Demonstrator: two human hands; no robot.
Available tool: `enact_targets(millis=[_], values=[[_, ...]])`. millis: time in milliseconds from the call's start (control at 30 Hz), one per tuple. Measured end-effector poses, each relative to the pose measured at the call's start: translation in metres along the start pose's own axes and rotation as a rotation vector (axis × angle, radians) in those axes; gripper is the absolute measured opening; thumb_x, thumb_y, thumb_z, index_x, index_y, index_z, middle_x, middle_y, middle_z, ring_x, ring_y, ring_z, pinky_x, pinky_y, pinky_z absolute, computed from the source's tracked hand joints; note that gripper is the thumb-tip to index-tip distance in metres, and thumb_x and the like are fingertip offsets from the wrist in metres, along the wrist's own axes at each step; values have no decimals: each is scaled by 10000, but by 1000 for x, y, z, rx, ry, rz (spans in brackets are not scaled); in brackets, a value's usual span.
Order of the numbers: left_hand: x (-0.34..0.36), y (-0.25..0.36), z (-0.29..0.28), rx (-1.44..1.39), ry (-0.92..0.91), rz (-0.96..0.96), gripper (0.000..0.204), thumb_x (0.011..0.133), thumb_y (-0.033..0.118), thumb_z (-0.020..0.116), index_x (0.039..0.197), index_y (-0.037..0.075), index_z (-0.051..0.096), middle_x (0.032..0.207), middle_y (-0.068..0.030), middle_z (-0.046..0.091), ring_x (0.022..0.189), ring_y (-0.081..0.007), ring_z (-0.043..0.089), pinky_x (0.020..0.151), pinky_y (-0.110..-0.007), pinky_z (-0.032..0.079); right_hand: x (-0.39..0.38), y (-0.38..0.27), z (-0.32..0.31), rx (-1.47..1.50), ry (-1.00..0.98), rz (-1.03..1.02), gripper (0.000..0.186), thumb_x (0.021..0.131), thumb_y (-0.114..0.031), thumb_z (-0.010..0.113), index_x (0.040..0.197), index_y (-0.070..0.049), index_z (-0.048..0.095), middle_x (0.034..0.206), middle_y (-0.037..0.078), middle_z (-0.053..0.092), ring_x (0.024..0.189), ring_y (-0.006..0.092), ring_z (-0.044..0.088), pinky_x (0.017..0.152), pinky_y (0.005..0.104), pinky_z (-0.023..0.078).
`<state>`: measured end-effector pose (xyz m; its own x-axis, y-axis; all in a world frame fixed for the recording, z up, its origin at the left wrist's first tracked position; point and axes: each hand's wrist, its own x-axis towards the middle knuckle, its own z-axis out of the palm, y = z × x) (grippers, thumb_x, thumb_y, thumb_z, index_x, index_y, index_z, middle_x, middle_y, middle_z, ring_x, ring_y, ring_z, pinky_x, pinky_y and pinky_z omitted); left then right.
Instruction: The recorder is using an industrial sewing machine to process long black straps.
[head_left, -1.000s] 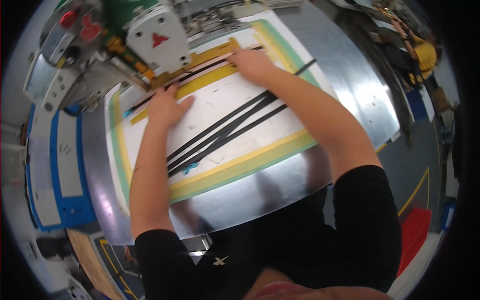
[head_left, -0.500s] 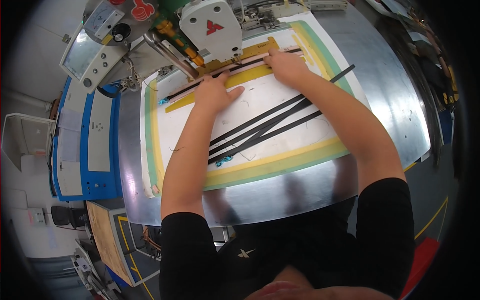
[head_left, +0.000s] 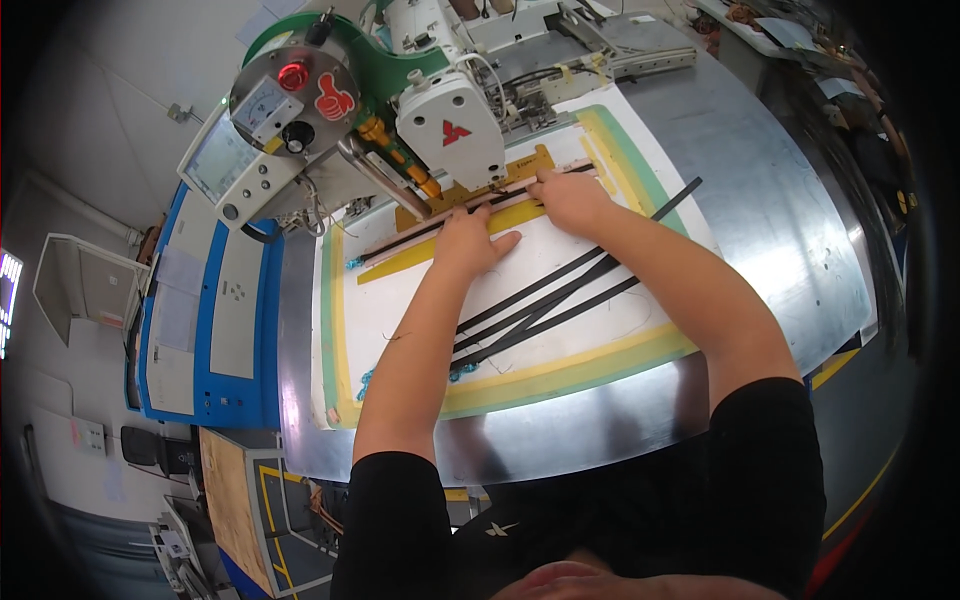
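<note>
A long black strap [head_left: 514, 190] lies along a pinkish strip set in a yellow template [head_left: 407, 262] beneath the head of a sewing machine [head_left: 450, 125]. My left hand [head_left: 467, 240] rests its fingertips on the strap, thumb spread away toward me. Farther right, my right hand [head_left: 572, 203] has its fingers bunched at the strap by the template's edge; its fingertips are partly hidden. A small teal bit [head_left: 354, 263] is at the strap's left end. Nearer me, several loose black straps [head_left: 530, 291] lie crossed on the white sheet [head_left: 420, 300], partly behind my forearms.
Green and yellow tape [head_left: 560, 377] borders the sheet on a shiny metal table [head_left: 780, 260]. A control panel with a screen [head_left: 217, 160] and a round dial housing stand at the back left, by a blue cabinet [head_left: 230, 320]. A metal rail [head_left: 640, 62] runs behind.
The whole view has shifted, so the table and machine sit lower and farther right, showing more of the machine. Both hands stay at the same strap, with little movement along it.
</note>
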<state>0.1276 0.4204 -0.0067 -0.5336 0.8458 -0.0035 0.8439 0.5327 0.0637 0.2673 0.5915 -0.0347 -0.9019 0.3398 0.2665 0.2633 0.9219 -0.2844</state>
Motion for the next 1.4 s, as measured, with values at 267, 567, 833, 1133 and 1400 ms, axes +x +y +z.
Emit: enact_targets(millis=[267, 567, 833, 1133, 1400], values=[[-6, 23, -4, -10, 43, 8, 821, 859, 623, 723, 1437, 52, 606, 1282, -328, 610, 1216, -445, 613, 1056, -448, 498, -11, 24, -15, -80, 10, -28, 287, 949, -71, 546, 1163, -75, 737, 1181, 124, 665, 1068, 321, 704, 897, 432, 576], [0, 14, 3, -24, 66, 20, 814, 854, 587, 747, 1430, 29, 604, 1299, -306, 610, 1227, -431, 610, 1065, -448, 493, -16, 41, -30, -47, -53, 55, 306, 960, -51, 521, 1197, -75, 713, 1181, 129, 667, 1062, 344, 699, 915, 440, 569], [-5, 26, -6, -21, 56, -3, 844, 842, 598, 750, 1461, 50, 576, 1312, -309, 603, 1249, -436, 592, 1070, -455, 488, -11, 33, -16, -21, -48, 34, 293, 993, -71, 494, 1209, -67, 692, 1215, 138, 673, 1063, 362, 702, 904, 450, 573], [1, 12, 6, -43, 71, 7, 830, 809, 583, 768, 1439, 69, 602, 1339, -294, 595, 1264, -433, 586, 1084, -449, 481, -4, 17, -14, 28, -64, -26, 301, 958, -66, 522, 1193, -63, 711, 1187, 133, 665, 1048, 353, 703, 889, 444, 580], [-3, 19, 0, -28, 73, 1, 839, 805, 582, 768, 1440, 60, 600, 1347, -273, 599, 1261, -435, 584, 1086, -458, 477, -6, 10, -8, 22, -65, -54, 315, 964, -65, 529, 1217, -78, 716, 1207, 100, 663, 1036, 306, 715, 856, 421, 596]])
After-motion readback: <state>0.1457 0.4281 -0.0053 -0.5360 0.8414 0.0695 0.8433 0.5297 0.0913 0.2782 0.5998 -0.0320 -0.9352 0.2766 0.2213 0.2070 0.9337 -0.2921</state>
